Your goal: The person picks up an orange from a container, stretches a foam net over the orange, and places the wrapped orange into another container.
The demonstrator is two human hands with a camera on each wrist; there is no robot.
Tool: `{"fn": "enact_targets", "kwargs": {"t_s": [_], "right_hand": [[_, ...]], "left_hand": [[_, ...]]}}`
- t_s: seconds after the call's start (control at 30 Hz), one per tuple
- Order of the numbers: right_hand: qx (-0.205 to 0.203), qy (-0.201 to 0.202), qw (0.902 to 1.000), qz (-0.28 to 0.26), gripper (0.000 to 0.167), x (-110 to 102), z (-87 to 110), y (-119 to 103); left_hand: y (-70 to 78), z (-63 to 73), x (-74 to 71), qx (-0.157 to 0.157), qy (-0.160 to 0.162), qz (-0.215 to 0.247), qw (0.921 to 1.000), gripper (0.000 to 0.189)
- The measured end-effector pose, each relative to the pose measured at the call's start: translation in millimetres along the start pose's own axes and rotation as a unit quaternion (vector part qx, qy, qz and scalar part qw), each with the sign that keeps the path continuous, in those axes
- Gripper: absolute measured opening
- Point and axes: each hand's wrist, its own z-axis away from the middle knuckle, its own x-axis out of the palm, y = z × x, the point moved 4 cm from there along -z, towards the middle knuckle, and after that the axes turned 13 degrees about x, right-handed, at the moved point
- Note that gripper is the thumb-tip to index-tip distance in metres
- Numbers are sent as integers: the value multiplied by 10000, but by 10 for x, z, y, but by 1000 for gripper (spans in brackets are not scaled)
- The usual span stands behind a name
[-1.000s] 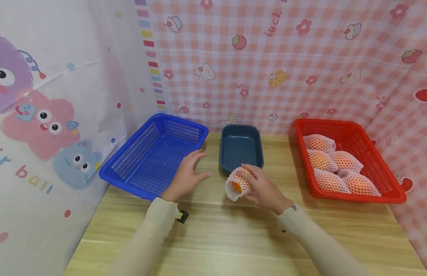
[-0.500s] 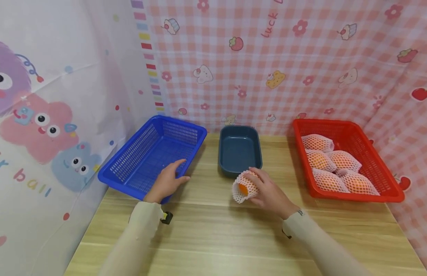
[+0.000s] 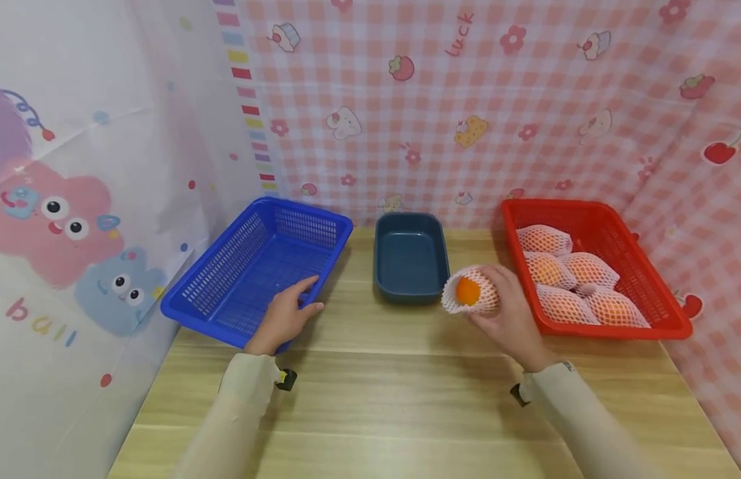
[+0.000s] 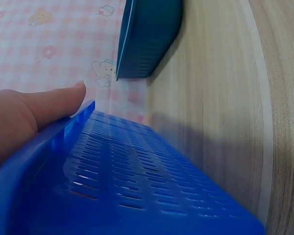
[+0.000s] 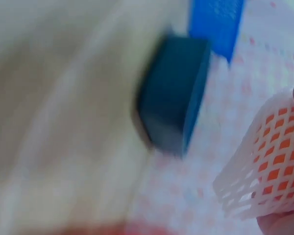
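Observation:
My right hand [image 3: 511, 319] grips an orange fruit in a white foam net sleeve [image 3: 475, 293], held above the table between the teal tub and the red basket. The sleeve's open end faces left and shows bare orange fruit inside. In the right wrist view, fingertips press on the foam net [image 5: 279, 161] at the right edge. My left hand [image 3: 283, 319] rests at the near right rim of the blue basket [image 3: 197, 309], thumb and forefinger extended over it. The left wrist view shows a straight digit [image 4: 54, 105] lying across the rim, above the slotted wall [image 4: 137, 171].
A red basket [image 3: 652, 286] at the right holds several net-sleeved fruits [image 3: 589, 271]. The teal tub [image 3: 409, 293] stands between the two baskets near the back. Patterned cloth [image 3: 430, 106] hangs behind the wooden table [image 3: 370, 399] and along both sides.
My right hand has carried the sleeved fruit to the right, from in front of the tub towards the red basket. My left hand has moved left onto the blue basket's rim.

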Motion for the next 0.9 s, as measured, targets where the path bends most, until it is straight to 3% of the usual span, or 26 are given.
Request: {"fn": "enact_targets", "kwargs": {"t_s": [0.2, 0.4, 0.63, 0.9], "right_hand": [[580, 641, 9954, 409, 84, -633, -332, 247], [1535, 615, 9811, 1006, 81, -1030, -487, 647], [2936, -188, 9469, 1296, 93, -1103, -469, 1212], [3255, -429, 9330, 1471, 99, -1077, -394, 1452]], "left_hand": [[8, -5, 1, -61, -46, 37, 10000, 58], [13, -8, -12, -27, -55, -45, 10000, 58], [-9, 1, -16, -48, -94, -109, 9999, 58], [27, 1, -12, -9, 0, -12, 10000, 58]]}}
